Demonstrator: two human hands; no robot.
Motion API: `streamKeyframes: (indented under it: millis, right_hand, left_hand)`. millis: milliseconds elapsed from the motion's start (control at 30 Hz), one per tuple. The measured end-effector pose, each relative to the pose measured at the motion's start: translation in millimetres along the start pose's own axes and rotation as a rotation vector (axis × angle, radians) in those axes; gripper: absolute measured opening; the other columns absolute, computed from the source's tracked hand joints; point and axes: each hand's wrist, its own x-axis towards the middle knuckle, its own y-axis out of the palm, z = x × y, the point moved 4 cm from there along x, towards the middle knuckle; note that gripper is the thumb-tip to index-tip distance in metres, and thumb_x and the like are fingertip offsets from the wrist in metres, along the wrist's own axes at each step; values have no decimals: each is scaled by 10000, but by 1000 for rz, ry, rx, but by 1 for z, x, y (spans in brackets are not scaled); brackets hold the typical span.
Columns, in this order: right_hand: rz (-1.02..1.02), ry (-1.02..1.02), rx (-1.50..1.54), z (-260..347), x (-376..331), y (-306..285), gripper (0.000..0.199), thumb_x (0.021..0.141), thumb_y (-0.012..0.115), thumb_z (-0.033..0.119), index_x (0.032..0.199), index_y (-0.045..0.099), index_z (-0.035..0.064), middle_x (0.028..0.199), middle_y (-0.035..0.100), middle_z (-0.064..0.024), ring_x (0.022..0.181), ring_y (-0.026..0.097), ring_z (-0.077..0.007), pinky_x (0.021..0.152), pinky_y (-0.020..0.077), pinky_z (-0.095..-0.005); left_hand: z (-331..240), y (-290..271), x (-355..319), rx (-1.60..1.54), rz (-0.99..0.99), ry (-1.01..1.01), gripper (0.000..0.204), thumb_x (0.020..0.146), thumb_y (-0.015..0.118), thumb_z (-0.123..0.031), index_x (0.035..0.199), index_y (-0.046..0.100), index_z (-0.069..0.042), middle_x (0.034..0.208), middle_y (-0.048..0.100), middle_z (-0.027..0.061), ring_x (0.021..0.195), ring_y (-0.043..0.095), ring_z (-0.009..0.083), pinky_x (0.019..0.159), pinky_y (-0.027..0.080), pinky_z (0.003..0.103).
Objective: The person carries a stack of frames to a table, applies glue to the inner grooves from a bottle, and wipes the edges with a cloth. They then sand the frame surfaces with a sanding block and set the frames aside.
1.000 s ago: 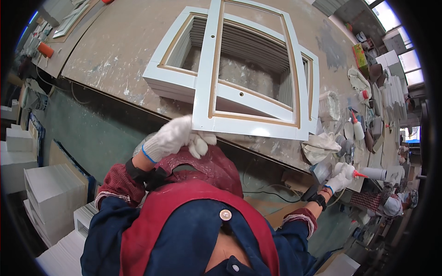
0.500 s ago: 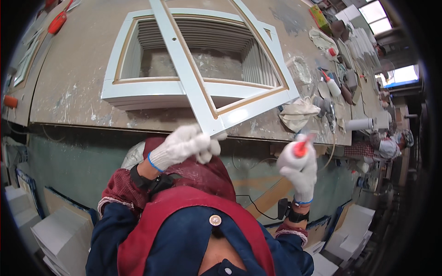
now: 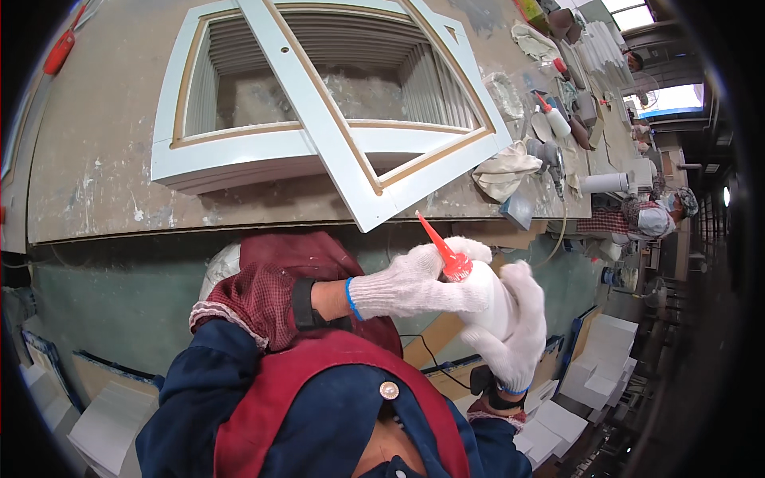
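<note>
A white squeeze bottle with a long red pointed nozzle is between my gloved hands, in front of the table edge. Its nozzle tilts up and to the left. My left hand is closed round the bottle just below the nozzle. My right hand curves about its lower end, thumb and fingers on either side. Beyond the hands lies a loose white frame, askew on a stack of similar frames. One corner of it juts past the table's front edge.
The worktable is paint-spattered. At its right lie a crumpled cloth, a grey power tool, another red-nozzled bottle and a white cylinder. White panels stand low on both sides. Another person works far right.
My left hand has left the frame's near corner and moved right to grip the bottle. My right hand has brought the bottle slightly left, and its nozzle now points up-left. The view has shifted slightly.
</note>
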Motion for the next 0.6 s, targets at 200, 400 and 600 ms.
streamKeyframes:
  millis: [200,400,600]
  right_hand:
    - [-327,-19,136,-1,-25,14,1187,657,865,525,1530,199,73,1440,364,-185,1217,480,-294,946,470,-406]
    - [-253,-78,-35,18,-4,10,1154,638,863,570,1480,291,29,1352,436,-195,1136,522,-305,880,484,-406]
    - [-250,-109,-226,36,7,-5,970,699,827,554,1365,433,-33,1175,555,-205,1001,562,-293,881,457,-452]
  left_hand:
    - [-6,4,-2,-146,71,96,720,795,802,-199,1399,453,-25,1304,570,107,1238,518,200,1062,411,358]
    - [-14,-2,1,-340,141,132,676,828,746,-119,1419,432,-23,1323,567,121,1253,513,213,1086,392,371]
    - [-18,-1,1,-496,189,116,723,827,755,-153,1446,403,-27,1360,541,124,1278,497,226,1098,377,372]
